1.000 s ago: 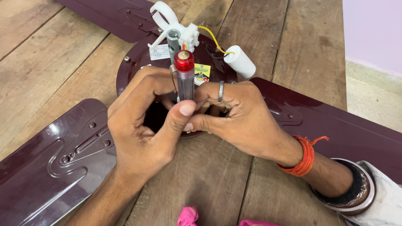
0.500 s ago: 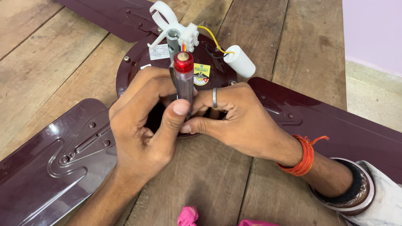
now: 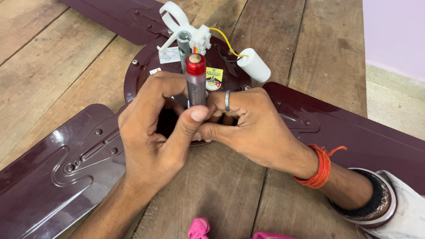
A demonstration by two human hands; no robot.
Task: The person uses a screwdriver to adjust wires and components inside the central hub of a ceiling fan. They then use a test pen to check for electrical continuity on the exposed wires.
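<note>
Over the round maroon metal fan motor housing (image 3: 146, 71), the left hand (image 3: 155, 141) and right hand (image 3: 252, 128) clamp fingers together around the upright clear-barrelled, red-capped screwdriver (image 3: 195, 82), steadying it vertical at the housing's near edge.

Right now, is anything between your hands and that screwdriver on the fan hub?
Nothing visible. The left hand and right hand both touch the upright screwdriver. Its tip, down at the maroon fan hub, is hidden behind the fingers.
</note>
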